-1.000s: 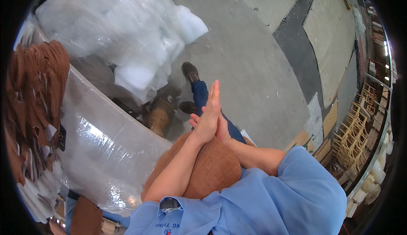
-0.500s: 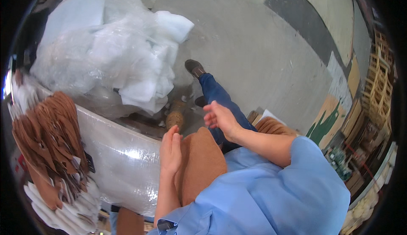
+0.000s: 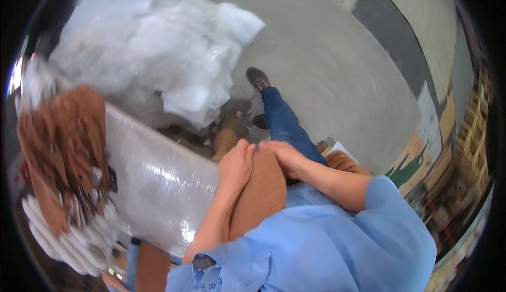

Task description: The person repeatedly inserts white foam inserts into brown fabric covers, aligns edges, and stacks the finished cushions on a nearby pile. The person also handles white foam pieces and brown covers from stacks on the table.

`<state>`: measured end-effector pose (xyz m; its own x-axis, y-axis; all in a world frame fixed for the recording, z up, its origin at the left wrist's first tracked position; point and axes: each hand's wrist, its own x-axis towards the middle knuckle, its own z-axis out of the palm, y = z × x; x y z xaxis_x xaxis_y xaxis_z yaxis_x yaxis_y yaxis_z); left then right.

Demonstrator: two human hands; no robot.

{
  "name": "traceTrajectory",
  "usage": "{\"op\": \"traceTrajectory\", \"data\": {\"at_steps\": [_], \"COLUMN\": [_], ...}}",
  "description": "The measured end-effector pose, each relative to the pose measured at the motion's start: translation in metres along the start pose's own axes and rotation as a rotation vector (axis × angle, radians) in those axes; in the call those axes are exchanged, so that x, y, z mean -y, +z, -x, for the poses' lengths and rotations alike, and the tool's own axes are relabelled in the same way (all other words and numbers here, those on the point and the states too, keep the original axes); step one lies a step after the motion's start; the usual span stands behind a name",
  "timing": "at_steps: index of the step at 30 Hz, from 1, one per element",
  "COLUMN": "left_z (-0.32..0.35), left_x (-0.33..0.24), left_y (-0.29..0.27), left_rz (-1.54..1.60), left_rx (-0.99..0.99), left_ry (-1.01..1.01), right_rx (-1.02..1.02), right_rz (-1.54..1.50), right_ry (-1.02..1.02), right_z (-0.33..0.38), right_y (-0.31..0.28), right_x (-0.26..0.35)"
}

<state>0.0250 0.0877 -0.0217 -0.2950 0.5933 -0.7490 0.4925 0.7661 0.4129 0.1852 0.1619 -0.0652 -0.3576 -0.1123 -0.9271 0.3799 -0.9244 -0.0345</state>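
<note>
Head view, left edge: a stack of brown and white sheets fans out beside the wrapped bundle, blurred at the rim.
Plastic heap: crumpled clear plastic lies on the floor at upper left, behind the bundle and well apart from both hands.
Wrapped bundle: a large bundle in shiny clear film slopes from the brown stack down toward the person; its right edge lies just beside the left forearm.
Left hand: the left hand is curled over the top left edge of the brown piece, fingers bent around it, gripping it.
Brown piece: it stands upright against the person's blue shirt, between the two forearms, its top edge up at the hands.
Right hand: the right hand is closed over the top right corner of the same brown piece, touching it just beside the left hand.
Leg and shoe: a leg in blue trousers runs up from the hands to a dark shoe on the floor.
Open room: grey concrete floor spreads wide to the right of the leg.
Right edge: cardboard and wooden frames line the rim, blurred.
</note>
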Motion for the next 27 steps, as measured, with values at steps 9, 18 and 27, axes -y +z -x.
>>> {"op": "traceTrajectory", "data": {"at_steps": [9, 18, 27], "left_z": [0.043, 0.172, 0.218], "left_x": [0.044, 0.164, 0.220], "left_y": [-0.024, 0.018, 0.042], "left_rz": [0.774, 0.472, 0.453], "left_rx": [-0.098, -0.556, -0.581], "left_ry": [0.170, -0.002, -0.234], "right_rx": [0.310, 0.471, 0.265], "right_rz": [0.488, 1.275, 2.679], "right_ry": [0.030, 0.091, -1.052], "right_z": [0.042, 0.031, 0.027], "right_y": [0.049, 0.154, 0.226], "right_x": [0.084, 0.117, 0.051]}}
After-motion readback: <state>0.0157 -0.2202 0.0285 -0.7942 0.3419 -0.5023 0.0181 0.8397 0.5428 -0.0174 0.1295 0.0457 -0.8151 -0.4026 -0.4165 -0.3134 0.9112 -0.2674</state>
